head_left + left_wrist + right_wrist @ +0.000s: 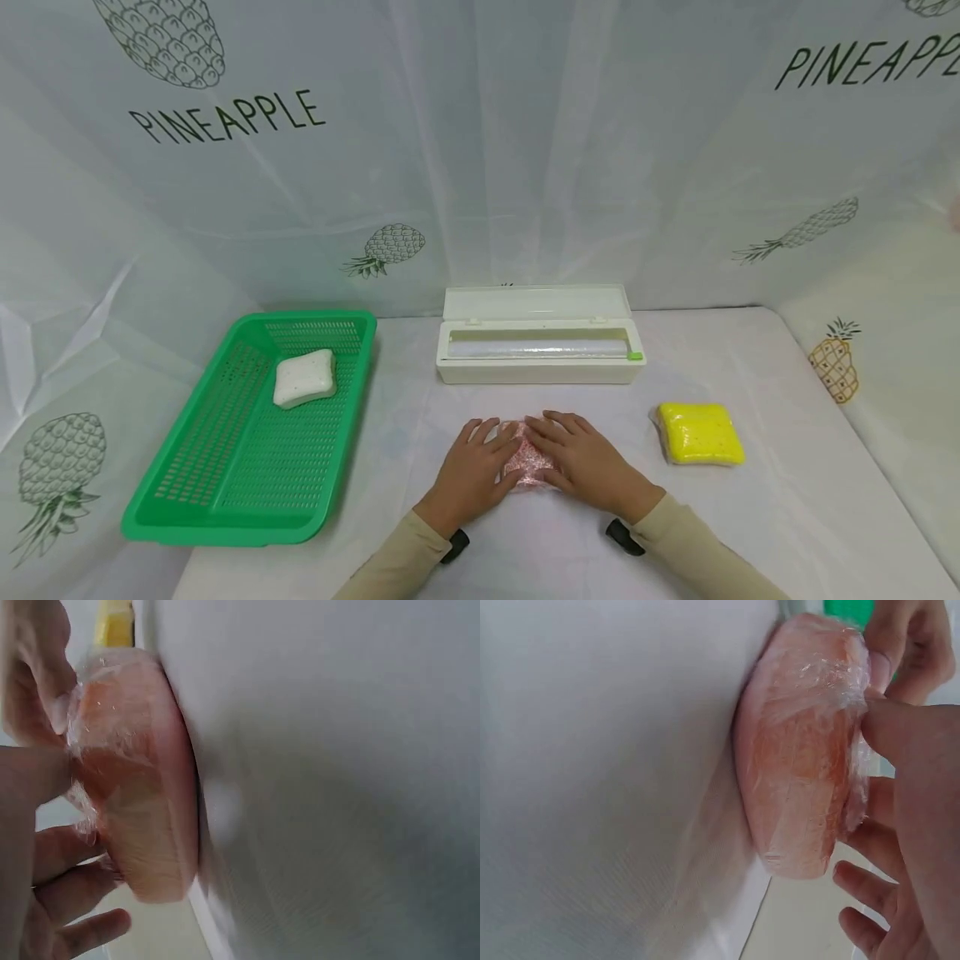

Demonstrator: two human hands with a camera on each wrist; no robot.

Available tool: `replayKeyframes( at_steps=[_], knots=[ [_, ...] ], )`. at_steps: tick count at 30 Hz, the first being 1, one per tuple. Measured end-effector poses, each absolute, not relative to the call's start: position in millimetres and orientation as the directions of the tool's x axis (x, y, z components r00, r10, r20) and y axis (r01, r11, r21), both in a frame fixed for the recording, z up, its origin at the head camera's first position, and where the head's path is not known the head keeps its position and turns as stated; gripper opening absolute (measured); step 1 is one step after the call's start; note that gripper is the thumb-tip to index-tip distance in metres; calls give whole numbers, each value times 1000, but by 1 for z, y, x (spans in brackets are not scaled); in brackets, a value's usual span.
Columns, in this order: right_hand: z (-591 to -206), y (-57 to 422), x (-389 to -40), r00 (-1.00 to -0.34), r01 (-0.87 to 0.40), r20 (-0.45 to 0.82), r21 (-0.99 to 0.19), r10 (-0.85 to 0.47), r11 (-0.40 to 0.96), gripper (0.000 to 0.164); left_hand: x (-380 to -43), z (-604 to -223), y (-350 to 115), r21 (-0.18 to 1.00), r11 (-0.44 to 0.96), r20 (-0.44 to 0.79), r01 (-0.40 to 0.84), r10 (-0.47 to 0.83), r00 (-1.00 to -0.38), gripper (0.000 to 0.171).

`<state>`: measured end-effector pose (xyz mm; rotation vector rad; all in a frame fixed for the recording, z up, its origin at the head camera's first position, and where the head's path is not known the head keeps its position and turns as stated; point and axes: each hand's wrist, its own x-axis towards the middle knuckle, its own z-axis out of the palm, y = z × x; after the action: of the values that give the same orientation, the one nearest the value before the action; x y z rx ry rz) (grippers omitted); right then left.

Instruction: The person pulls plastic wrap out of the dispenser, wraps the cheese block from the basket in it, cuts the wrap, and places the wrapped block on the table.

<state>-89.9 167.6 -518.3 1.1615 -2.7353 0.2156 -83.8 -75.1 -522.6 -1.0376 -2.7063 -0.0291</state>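
A pink block (527,457) wrapped in clear cling film lies on the white table in front of the person. My left hand (471,471) rests on its left side and my right hand (588,462) on its right, fingers spread over the top. In the left wrist view, thumb and fingertips touch the crinkled film on the upper face of the block (142,787). The right wrist view shows smooth film along the side of the block (799,765). Part of its top is hidden under the fingers.
Behind the hands stands a white cling film dispenser (540,373), its lid up and a roll inside. A green basket (337,467) at left holds a white block (305,378). To the right lies a film-wrapped yellow block (700,434). A pineapple-print curtain (525,167) hangs behind.
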Motion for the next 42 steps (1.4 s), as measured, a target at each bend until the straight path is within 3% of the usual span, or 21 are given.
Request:
replayKeyframes(
  at_steps=[6,18,22,27,36,42],
  knots=[
    [-519,164,-89,-667,-732,178,29,-724,681,64,-81,-525,-74,-95,754,227,650,652,-723,51],
    [-522,165,-92,-621,-765,255,11,-741,644,61,-81,-528,-73,-97,775,196,625,631,-751,52],
    [-525,167,-92,-636,-760,278,-61,-720,647,60,-78,-528,-72,-113,782,171,613,623,-763,55],
    [-528,176,-93,-706,-705,301,-216,-641,676,48,-72,-526,-71,-97,769,230,631,635,-738,52],
    [-538,188,-107,-719,-694,298,-361,-628,623,58,-68,-531,-67,-124,726,311,676,676,-668,49],
    [-535,198,-111,-722,-689,371,-465,-584,556,49,-71,-537,-73,46,724,353,688,633,-689,37]
  ],
)
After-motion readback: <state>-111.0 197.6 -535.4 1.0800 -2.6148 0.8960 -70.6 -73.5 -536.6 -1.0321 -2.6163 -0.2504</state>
